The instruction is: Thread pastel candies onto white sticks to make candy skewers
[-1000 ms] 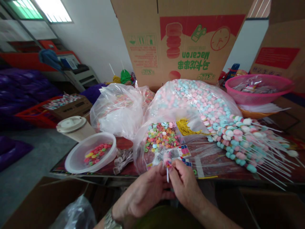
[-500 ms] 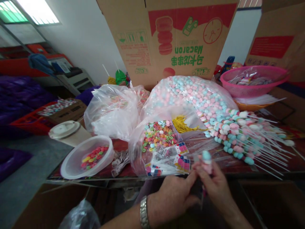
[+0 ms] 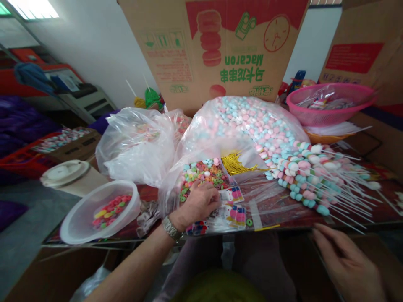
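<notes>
My left hand (image 3: 201,199), with a metal watch (image 3: 171,228) on its wrist, is over the small pile of colourful cereal rings (image 3: 198,172) and the printed plastic bags (image 3: 236,214). Its fingers curl downward, and what they hold, if anything, is hidden. Beyond the table's front edge at the right, my right hand (image 3: 349,260) is slightly blurred, fingers stretched out, with nothing visible in it. Between the hands, a green ring (image 3: 249,222) and a yellow tie (image 3: 267,227) lie near the edge. Gold twist ties (image 3: 237,163) lie behind the rings.
A big clear bag of pastel marshmallows (image 3: 248,117) sits behind. Marshmallow skewers (image 3: 308,176) are heaped at right, below a pink basket (image 3: 330,105). A white bowl (image 3: 72,218) of rings and a lidded tub (image 3: 78,176) stand at left. A cardboard box (image 3: 176,88) rises at the back.
My hands were together around a stick with a blue and pink marshmallow; now they are apart and it is out of sight. The left moved to the rings, the right swung out right.
</notes>
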{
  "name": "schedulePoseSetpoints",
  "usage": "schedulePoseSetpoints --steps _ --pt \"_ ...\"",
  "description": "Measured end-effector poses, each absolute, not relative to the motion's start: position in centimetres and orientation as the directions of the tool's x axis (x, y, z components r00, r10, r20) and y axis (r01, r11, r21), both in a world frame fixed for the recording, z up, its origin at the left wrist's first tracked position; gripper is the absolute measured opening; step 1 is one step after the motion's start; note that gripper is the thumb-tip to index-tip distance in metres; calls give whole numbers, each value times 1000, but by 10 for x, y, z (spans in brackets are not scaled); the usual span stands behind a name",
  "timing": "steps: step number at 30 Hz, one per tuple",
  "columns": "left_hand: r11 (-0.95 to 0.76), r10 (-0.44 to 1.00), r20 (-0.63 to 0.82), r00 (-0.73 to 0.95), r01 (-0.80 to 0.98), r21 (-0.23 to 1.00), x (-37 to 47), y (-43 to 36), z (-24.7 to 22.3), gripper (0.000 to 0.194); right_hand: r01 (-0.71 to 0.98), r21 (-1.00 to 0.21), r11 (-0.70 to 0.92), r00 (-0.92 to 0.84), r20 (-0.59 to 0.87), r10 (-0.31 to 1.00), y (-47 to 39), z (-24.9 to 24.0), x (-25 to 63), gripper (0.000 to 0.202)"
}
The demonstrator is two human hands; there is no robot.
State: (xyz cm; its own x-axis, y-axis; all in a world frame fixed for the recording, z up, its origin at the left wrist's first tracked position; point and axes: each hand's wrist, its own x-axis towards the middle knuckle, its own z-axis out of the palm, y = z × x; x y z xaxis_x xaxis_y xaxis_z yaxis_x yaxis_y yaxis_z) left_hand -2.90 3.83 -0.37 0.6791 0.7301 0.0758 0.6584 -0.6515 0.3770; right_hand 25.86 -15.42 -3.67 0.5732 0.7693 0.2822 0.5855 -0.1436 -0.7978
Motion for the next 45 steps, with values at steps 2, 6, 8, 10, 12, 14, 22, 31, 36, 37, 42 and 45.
schedulePoseSetpoints --steps 2,6,8,10,12,14,22,31,36,37,42,45 --pt "-571 750 43 660 614 545 -30 32 9 10 588 -803 98 368 373 852 -111 -30 216 22" --pt "-388 748 -55 661 503 772 -32 16 29 12 419 -862 284 46 333 942 -54 -12 147 25" --pt "-346 766 -40 642 464 815 -33 9 29 13 395 -853 341 -30 359 933 -45 -9 134 12" --pt "-326 802 2 597 435 839 -31 5 23 11 411 -837 362 -11 392 920 -46 -11 135 15" --pt "-320 816 29 577 410 854 -26 3 16 9 420 -838 349 3 386 923 -51 -14 143 12" --pt "-328 803 38 595 388 861 -20 1 12 11 444 -822 356 -34 381 924 -58 -14 151 7" --pt "-590 700 237 673 359 723 -9 -3 11 30 751 -571 332 -12 491 871 -53 -5 172 38" --pt "-798 602 544 584 425 427 -30 6 14 20 921 203 -333 240 376 895 -10 31 274 22" --pt "-816 576 503 645 408 411 -39 10 13 21 998 -59 32 1 484 875 -48 25 298 23" --pt "-816 573 490 657 401 416 -40 11 14 21 979 -131 157 -63 535 843 -59 26 298 22" --pt "-814 560 424 712 380 439 -39 9 21 22 899 -100 426 -272 635 723 -89 33 288 16" --pt "-820 547 406 732 371 437 -37 7 27 22 879 -47 475 -344 628 698 -91 34 283 15"
